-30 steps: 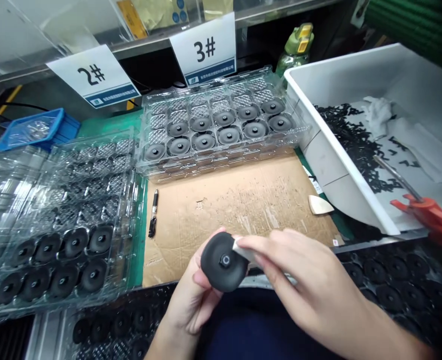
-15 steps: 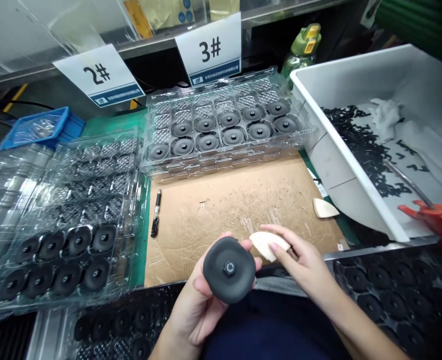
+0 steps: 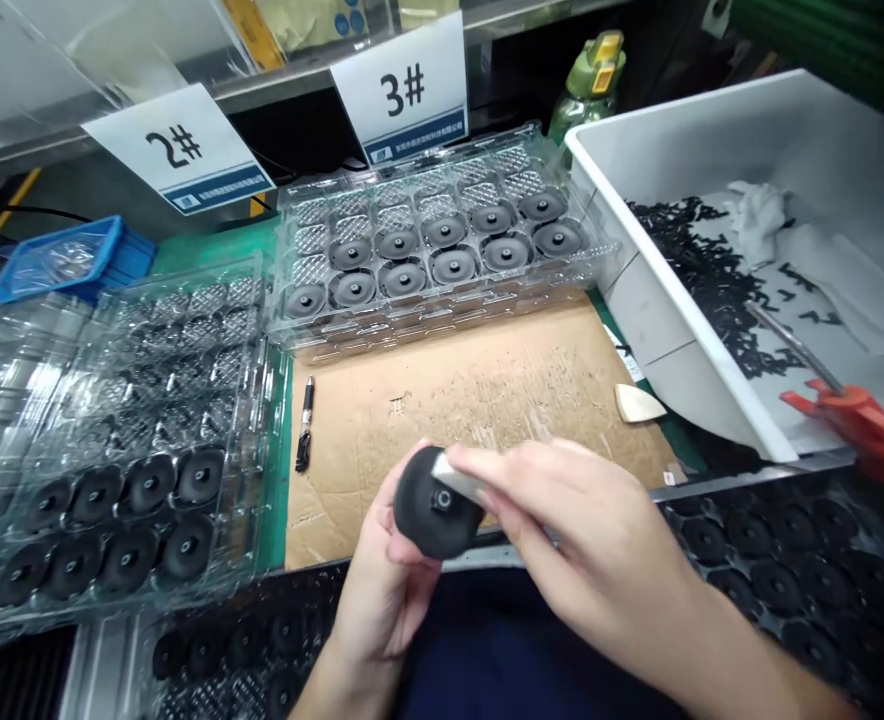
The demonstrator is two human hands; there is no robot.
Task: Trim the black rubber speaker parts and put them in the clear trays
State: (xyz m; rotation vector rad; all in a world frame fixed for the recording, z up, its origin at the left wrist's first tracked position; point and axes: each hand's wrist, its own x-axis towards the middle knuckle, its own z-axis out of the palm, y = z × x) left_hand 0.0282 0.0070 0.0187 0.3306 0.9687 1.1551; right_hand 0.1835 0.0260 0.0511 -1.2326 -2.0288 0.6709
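In my left hand [image 3: 389, 560] is a black rounded disc [image 3: 431, 525] with a small raised hub at its middle, its face turned up toward me. My right hand [image 3: 569, 510] pinches a cream-white wedge-shaped pad [image 3: 455, 474], pressed against the disc's upper face near the hub. The right fingers cover most of the pad. Beneath both hands lies a cardboard sheet [image 3: 442, 385]. A second cream wedge pad [image 3: 638, 403] rests on the sheet's right edge.
Clear plastic trays holding similar discs stand at the back [image 3: 442, 310] and left [image 3: 251, 400]. To the right is a white bin [image 3: 682, 290] of small black parts, with a red-handled tool [image 3: 862, 425] over its edge. A pen [image 3: 306, 420] lies on the cardboard.
My right hand has moved left, bringing the cream pad from beside the disc onto its face. The disc has tilted and shifted slightly up and left. The view has shifted a little.
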